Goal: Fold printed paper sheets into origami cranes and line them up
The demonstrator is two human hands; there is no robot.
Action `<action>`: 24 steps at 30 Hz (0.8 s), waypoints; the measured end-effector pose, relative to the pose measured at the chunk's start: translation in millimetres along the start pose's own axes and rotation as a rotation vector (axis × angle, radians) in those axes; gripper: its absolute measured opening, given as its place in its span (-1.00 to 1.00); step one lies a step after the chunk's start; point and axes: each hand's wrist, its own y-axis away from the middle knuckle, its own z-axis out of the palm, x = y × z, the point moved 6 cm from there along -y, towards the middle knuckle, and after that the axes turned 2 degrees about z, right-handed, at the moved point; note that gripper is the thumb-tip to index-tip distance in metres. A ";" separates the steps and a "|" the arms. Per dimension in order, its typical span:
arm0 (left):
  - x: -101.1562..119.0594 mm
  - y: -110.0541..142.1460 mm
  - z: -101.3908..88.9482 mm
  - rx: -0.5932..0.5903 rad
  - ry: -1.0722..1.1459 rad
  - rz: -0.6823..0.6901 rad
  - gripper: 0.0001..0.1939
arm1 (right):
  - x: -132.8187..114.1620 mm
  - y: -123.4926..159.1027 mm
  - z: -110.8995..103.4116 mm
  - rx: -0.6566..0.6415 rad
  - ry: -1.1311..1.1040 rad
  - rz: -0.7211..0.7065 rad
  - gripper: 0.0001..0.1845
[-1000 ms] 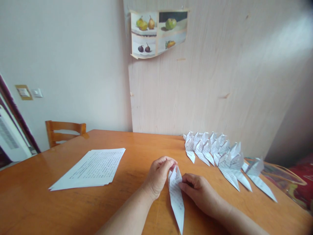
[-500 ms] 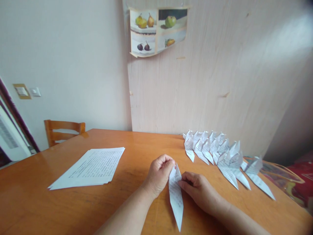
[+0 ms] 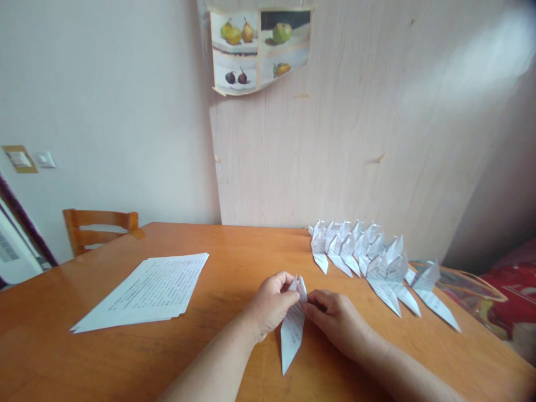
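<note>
Between my hands, over the front middle of the wooden table, is a folded paper figure (image 3: 292, 330) with printed writing, its long point toward me and two narrow tips upward. My left hand (image 3: 274, 304) pinches its upper left part between thumb and fingers. On the other side, my right hand (image 3: 335, 318) grips the right edge near the top with thumb and bent forefinger. The fingertips hide part of the upper folds. Several finished-looking folded paper figures (image 3: 381, 273) of the same printed paper stand in rows to the right.
A stack of printed sheets (image 3: 146, 290) lies on the left of the wooden table (image 3: 125, 368). Behind the table's far left edge stands a wooden chair (image 3: 100, 220). A clear plastic bag (image 3: 464, 282) and a red item (image 3: 511, 285) are at the right edge.
The paper's long lower point has swung left and tilted up from the table front. Both hands have closed in on its upper part. The whole view has shifted slightly.
</note>
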 end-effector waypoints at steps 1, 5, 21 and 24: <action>-1.3 0.1 0.6 -0.014 0.006 -0.016 -0.92 | -0.7 0.3 -1.5 -0.002 -0.006 0.005 -0.73; -2.2 0.5 1.6 -0.054 0.081 -0.055 -0.88 | -4.1 0.4 -13.9 0.021 -0.050 0.056 -0.70; -12.4 5.8 15.4 -0.196 0.245 -0.187 -0.82 | -8.3 -0.7 -32.4 0.046 -0.438 0.040 -0.74; -14.1 5.5 15.8 -0.195 0.226 -0.208 -0.81 | -10.5 -0.9 -34.2 0.028 -0.398 0.032 -0.80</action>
